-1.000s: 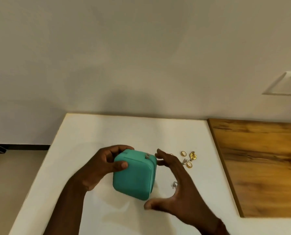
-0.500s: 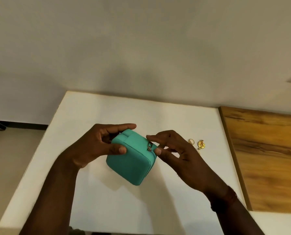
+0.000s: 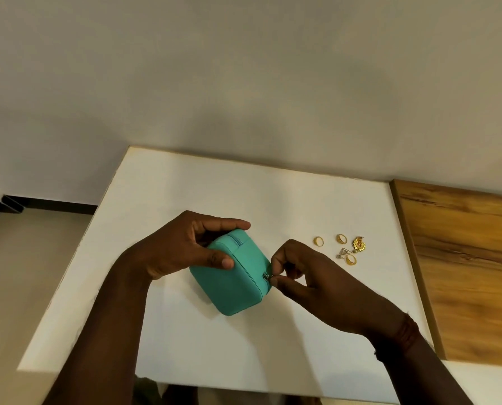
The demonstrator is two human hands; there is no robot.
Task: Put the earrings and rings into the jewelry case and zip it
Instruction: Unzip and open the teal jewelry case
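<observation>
1. Head view: left hand grips the teal jewelry case at its far-left end, thumb pressed on the top face, index finger curled over the far edge; fingers moderately spread, wrapped to the case's width.
2. Case sits tilted on the white table, roughly centre, lid closed as far as visible.
3. Right hand at the case's right corner, thumb and index fingertips pinched nearly together on the small metal zipper pull (other fingers curled in, loosely).
4. Jewelry lies loose on the table, right of the right hand and apart from the case: gold rings, a gold flower earring, a silver triangular earring. Exact count of pieces hard to tell.
5. Wooden board borders the table on the right.
</observation>
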